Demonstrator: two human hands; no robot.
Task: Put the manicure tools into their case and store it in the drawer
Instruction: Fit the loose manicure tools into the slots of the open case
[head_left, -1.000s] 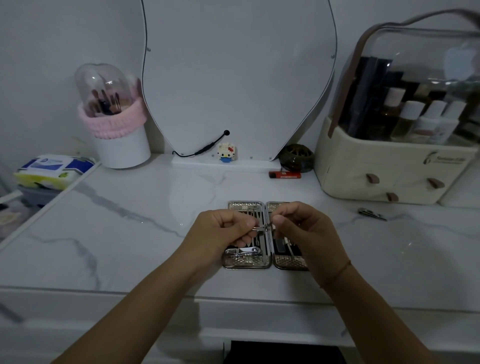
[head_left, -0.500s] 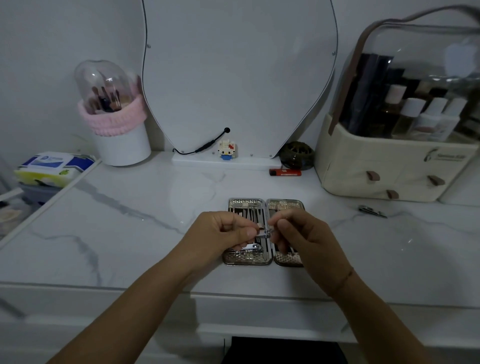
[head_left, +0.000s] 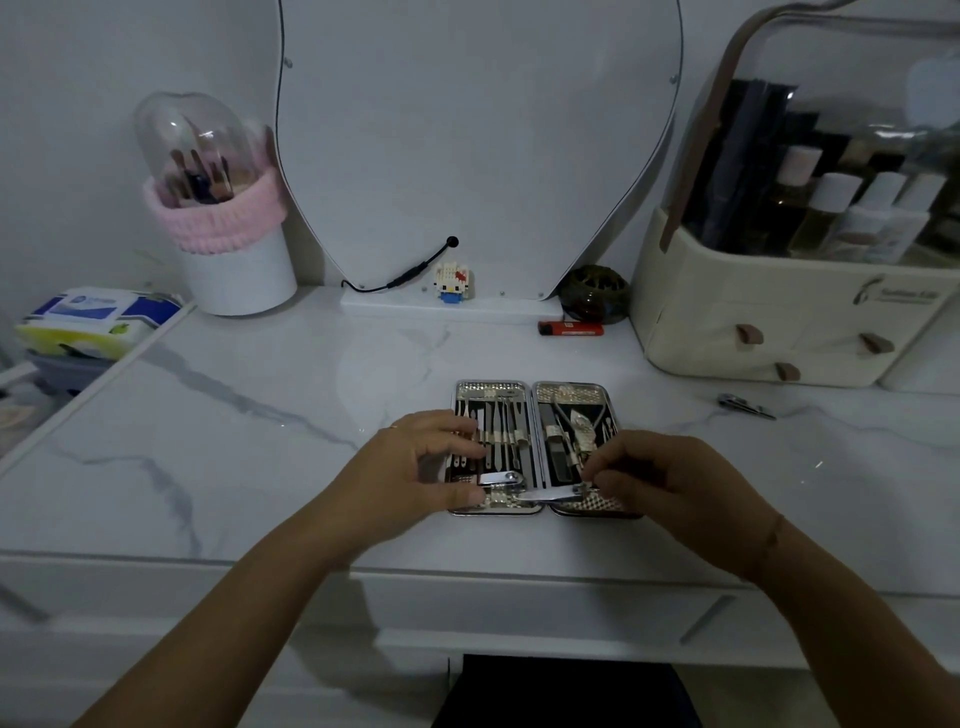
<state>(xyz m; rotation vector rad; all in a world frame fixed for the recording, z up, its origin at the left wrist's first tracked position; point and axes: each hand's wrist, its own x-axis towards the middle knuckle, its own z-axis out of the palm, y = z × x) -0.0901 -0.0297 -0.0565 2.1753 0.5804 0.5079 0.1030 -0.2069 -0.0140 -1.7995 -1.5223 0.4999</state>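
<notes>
An open silver manicure case (head_left: 530, 387) lies flat on the marble top, both halves lined with metal tools under straps. My right hand (head_left: 670, 480) pinches a silver nail clipper (head_left: 550, 495) that lies across the case's near edge. My left hand (head_left: 415, 467) rests on the left half of the case, thumb at its near corner, fingers loosely curled over the tools. Another small clipper (head_left: 745, 406) lies loose on the top to the right. A drawer front with a handle (head_left: 706, 618) runs below the table edge.
A mirror (head_left: 478, 145) stands at the back with a small toy figure (head_left: 453, 281) and a red lighter (head_left: 571, 328) at its base. A brush holder with a pink band (head_left: 228, 234) is back left, a cream cosmetics organiser (head_left: 779, 322) back right, a wipes pack (head_left: 93, 322) far left.
Both hands were together above the case's middle, each pinching the clipper. Now they have dropped and spread apart; the clipper lies low at the near edge, held by the right hand only.
</notes>
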